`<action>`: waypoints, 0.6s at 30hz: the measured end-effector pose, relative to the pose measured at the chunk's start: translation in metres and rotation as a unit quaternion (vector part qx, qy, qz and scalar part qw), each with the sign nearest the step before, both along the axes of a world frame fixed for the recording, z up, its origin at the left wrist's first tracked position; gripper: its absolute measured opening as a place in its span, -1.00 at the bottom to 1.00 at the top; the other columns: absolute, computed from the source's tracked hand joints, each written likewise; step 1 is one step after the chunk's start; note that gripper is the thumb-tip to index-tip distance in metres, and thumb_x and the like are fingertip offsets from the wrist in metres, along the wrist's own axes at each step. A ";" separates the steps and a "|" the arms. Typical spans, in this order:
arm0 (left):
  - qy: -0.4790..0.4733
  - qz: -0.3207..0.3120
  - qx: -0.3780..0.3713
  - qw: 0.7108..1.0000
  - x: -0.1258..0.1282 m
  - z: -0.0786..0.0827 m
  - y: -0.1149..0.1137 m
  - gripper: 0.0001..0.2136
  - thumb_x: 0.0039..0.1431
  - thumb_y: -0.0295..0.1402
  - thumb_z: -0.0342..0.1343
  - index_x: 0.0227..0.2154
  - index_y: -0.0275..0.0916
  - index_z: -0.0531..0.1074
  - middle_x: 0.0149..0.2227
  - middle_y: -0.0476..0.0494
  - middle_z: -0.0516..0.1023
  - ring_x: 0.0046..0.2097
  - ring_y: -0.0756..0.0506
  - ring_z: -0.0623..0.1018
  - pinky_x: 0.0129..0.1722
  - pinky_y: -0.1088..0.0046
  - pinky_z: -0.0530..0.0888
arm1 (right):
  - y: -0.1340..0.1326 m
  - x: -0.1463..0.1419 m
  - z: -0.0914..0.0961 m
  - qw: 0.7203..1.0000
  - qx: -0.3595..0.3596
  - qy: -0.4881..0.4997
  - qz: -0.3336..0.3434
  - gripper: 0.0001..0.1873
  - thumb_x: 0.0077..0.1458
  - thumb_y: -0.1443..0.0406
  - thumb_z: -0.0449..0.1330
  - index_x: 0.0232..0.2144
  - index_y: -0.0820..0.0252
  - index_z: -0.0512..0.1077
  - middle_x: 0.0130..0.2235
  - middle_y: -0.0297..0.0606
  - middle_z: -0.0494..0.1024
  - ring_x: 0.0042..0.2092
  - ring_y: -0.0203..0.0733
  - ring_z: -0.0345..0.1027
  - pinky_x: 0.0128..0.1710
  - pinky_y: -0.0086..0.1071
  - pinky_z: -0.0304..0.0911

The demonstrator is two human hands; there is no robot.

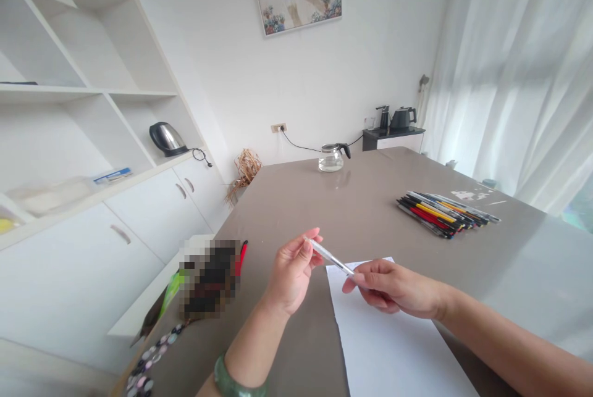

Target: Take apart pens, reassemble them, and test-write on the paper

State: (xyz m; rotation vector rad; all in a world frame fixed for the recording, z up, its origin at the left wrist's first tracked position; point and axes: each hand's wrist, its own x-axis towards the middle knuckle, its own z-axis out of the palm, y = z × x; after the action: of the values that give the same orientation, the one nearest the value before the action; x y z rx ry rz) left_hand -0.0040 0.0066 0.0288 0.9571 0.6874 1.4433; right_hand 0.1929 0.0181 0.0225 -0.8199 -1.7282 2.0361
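Note:
Between my two hands is a slim pen [331, 257] with a clear, whitish barrel, tilted down to the right. The thumb and fingers of my left hand [294, 267] pinch its upper left end. My right hand [391, 286] is closed around the lower right end, which its fingers hide. Under my right hand lies a white sheet of paper [384, 347] on the brown table [296, 199]. To the right rests a pile of pens [445, 213] in black, red, yellow and clear. A green bangle [238, 378] circles my left wrist.
A glass pot [330, 159] with a black handle stands at the table's far end. At the left edge are a blurred dark object [210, 279], a red pen [241, 258] and a beaded strap [155, 357]. White scraps [470, 193] lie behind the pens.

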 end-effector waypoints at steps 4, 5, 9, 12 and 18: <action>0.005 0.037 -0.007 0.999 0.003 0.003 0.001 -0.85 -0.06 -0.35 0.11 -0.39 -0.27 0.45 -0.29 -0.17 0.47 -0.32 0.01 0.42 -0.28 0.46 0.32 | 0.001 0.002 0.004 1.000 0.015 -0.001 -0.023 -0.64 -0.01 0.10 0.00 -0.39 0.31 0.34 -0.68 -0.50 0.00 -0.64 -0.48 -0.21 -0.65 -0.48 -0.28; 0.005 0.046 -0.010 0.999 0.004 0.005 0.001 -0.85 -0.07 -0.35 0.11 -0.41 -0.28 0.45 -0.32 -0.16 0.47 -0.32 0.01 0.43 -0.28 0.46 0.32 | 0.002 0.002 0.005 0.999 0.026 -0.009 -0.041 -0.65 -0.02 0.09 0.01 -0.42 0.30 0.34 -0.69 -0.50 -0.03 -0.64 -0.48 -0.23 -0.65 -0.48 -0.29; 0.000 0.091 -0.043 0.995 0.016 0.012 0.009 -0.85 -0.12 -0.34 0.15 -0.46 -0.31 0.45 -0.37 -0.15 0.46 -0.29 -0.01 0.44 -0.32 0.50 0.31 | 0.005 0.005 0.008 0.988 0.085 -0.057 -0.112 -0.65 -0.09 0.06 0.07 -0.47 0.28 0.34 -0.69 -0.50 -0.04 -0.63 -0.47 -0.22 -0.66 -0.48 -0.28; 0.015 0.132 -0.082 0.988 0.025 0.013 0.016 -0.79 -0.14 -0.29 0.17 -0.43 -0.32 0.43 -0.37 -0.15 0.46 -0.43 0.07 0.41 -0.39 0.54 0.31 | 0.004 0.008 0.009 0.977 0.130 -0.084 -0.147 -0.61 -0.08 0.03 0.03 -0.45 0.27 0.34 -0.68 -0.48 0.03 -0.63 -0.46 -0.19 -0.66 -0.49 -0.24; 0.031 0.176 -0.089 0.980 0.029 -0.004 0.018 -0.76 -0.15 -0.23 0.16 -0.47 -0.30 0.35 -0.55 0.00 0.37 -0.50 0.10 0.36 -0.50 0.60 0.27 | 0.003 0.012 0.011 0.978 0.131 -0.103 -0.128 -0.61 -0.09 0.04 0.04 -0.42 0.27 0.35 -0.66 -0.46 0.11 -0.63 -0.46 -0.12 -0.65 -0.50 -0.18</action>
State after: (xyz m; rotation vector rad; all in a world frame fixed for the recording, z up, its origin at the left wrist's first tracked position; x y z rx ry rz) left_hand 0.0252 0.0248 0.0249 0.7677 1.0538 1.6308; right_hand 0.2051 0.0209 0.0331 -1.1284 -1.8386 1.5635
